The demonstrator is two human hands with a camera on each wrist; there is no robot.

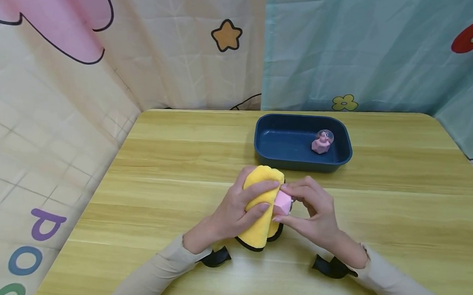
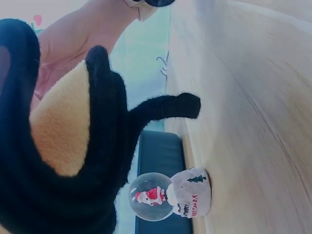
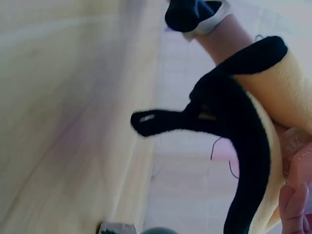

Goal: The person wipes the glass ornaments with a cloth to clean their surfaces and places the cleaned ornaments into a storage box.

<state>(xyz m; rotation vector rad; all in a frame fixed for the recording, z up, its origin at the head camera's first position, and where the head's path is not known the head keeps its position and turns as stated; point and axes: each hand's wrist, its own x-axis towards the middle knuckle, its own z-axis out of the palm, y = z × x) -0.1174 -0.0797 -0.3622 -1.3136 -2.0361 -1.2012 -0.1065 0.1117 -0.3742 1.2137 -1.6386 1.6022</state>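
My left hand [image 1: 231,211] grips a yellow cloth [image 1: 259,234] with black edging, folded around one end of a pink snow globe [image 1: 283,203]. The globe's faceted base sticks out of the cloth to the right. Fingertips and thumb of my right hand [image 1: 317,210] pinch that base. In the right wrist view, part of the pink base [image 3: 302,163] shows beside the cloth's black edge [image 3: 253,161]. A second snow globe [image 2: 190,192], with a Santa inside and a white base, stands on the table in the left wrist view.
A dark blue bin [image 1: 283,162] stands behind my hands on the wooden table [image 1: 171,184]. Inside it, toward the right, sits another small pink snow globe [image 1: 321,143]. Printed curtains [image 1: 185,48] hang along the table's back and sides.
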